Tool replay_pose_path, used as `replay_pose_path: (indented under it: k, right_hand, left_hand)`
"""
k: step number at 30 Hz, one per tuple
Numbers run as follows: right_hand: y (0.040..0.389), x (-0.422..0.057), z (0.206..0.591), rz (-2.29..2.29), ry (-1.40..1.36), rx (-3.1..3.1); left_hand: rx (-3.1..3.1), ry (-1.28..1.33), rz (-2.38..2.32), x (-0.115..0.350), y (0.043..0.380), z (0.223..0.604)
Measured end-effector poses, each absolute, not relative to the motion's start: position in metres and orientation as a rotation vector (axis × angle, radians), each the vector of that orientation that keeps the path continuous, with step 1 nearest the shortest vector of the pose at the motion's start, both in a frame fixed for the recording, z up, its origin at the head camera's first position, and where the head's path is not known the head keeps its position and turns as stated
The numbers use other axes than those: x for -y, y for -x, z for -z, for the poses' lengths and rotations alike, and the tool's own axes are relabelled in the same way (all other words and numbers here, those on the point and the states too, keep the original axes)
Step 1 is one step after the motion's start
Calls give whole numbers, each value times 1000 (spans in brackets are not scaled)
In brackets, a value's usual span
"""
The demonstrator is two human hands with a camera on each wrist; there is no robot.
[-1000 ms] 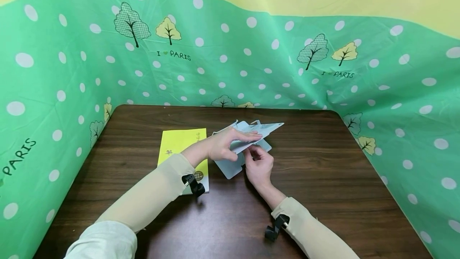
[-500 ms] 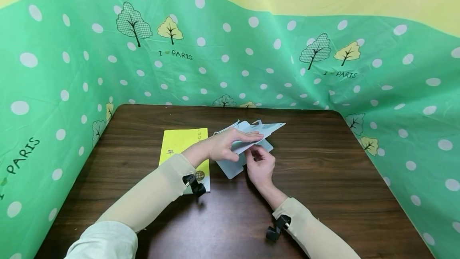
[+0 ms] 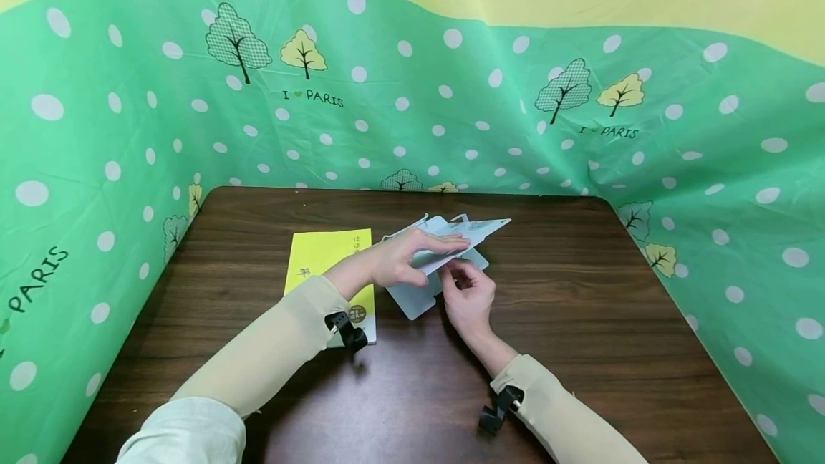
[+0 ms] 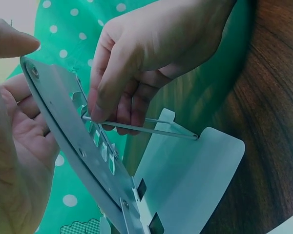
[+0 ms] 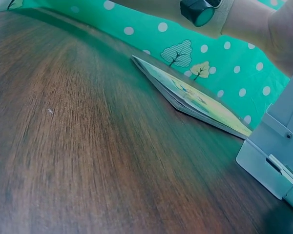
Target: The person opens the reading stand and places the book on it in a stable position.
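Observation:
A pale blue-grey metal book stand [image 3: 412,299] is propped half unfolded on the table, its panel tilted above a flat base plate [image 4: 190,170]. My left hand [image 3: 402,260] lies against the panel's outer face with straight fingers, thumb held apart. Under the raised panel, my right hand [image 3: 469,298] pinches a thin wire support [image 4: 156,130] between thumb and fingers. In the left wrist view this wire runs from the panel's slotted strip [image 4: 105,151] to a notch at the base plate's edge. The right wrist view catches only one corner of the stand [image 5: 261,168].
A yellow paperback book [image 3: 329,253] lies left of the stand, partly under my left forearm. The dark wood table [image 3: 580,321] is bordered at the back and sides by a green dotted cloth [image 3: 445,113]. A black wrist camera [image 3: 348,331] sits on each sleeve.

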State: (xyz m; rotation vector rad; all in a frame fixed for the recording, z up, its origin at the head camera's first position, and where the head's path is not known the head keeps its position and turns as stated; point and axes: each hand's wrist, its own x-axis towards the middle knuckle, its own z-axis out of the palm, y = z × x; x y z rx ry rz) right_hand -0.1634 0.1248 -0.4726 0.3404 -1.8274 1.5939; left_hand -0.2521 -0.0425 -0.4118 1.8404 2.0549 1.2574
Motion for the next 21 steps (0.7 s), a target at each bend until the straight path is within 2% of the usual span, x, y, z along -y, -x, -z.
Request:
replay_pose_path:
  k: [11, 21]
  right_hand:
    - [160, -131, 473, -1608, -370, 1795]
    - [164, -142, 493, -1703, -363, 1736]
  left_hand:
    - [-2101, -1808, -1285, 43, 254, 408]
    - [-2132, -1741, -1365, 44, 274, 397]
